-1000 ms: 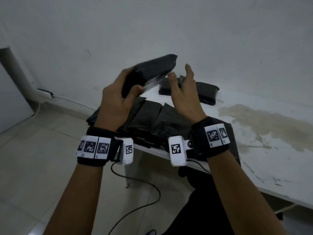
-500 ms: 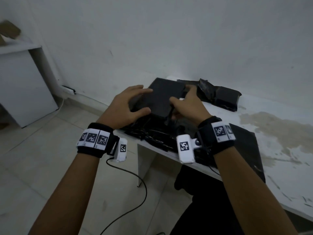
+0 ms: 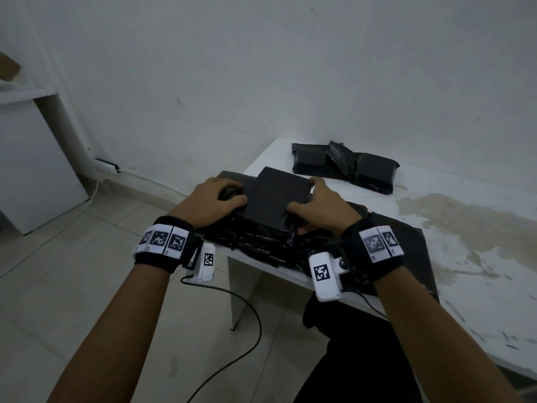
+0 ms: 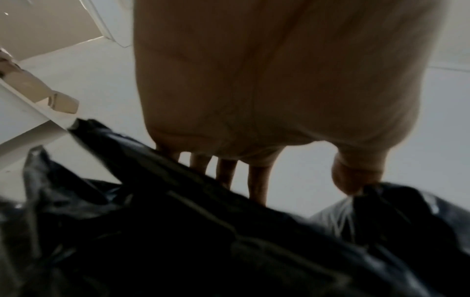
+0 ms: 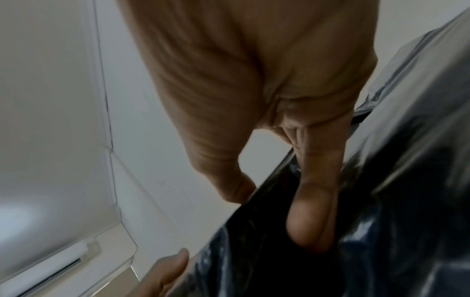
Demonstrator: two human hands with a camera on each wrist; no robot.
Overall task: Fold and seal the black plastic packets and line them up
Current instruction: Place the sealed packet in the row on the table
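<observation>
A black plastic packet (image 3: 276, 199) lies on a heap of flat black packets (image 3: 261, 251) at the table's near left corner. My left hand (image 3: 232, 196) grips its left edge, fingers curled round the side and thumb (image 4: 356, 176) on the plastic. My right hand (image 3: 305, 207) holds the right side, thumb on top, and pinches a crumpled flap at the near corner. In the right wrist view my fingers (image 5: 312, 211) press into the glossy black film (image 5: 381, 221). Three folded packets (image 3: 345, 167) lie side by side at the table's far edge.
The white table (image 3: 465, 257) is stained brown on the right. A wall runs close behind it. Tiled floor (image 3: 87, 286) and a white cabinet (image 3: 29, 170) are to the left. A black cable (image 3: 247, 315) hangs from my left wrist beside the table leg.
The packet was raised in my left hand a second ago. It has come down onto the heap, and both hands now hold its sides there.
</observation>
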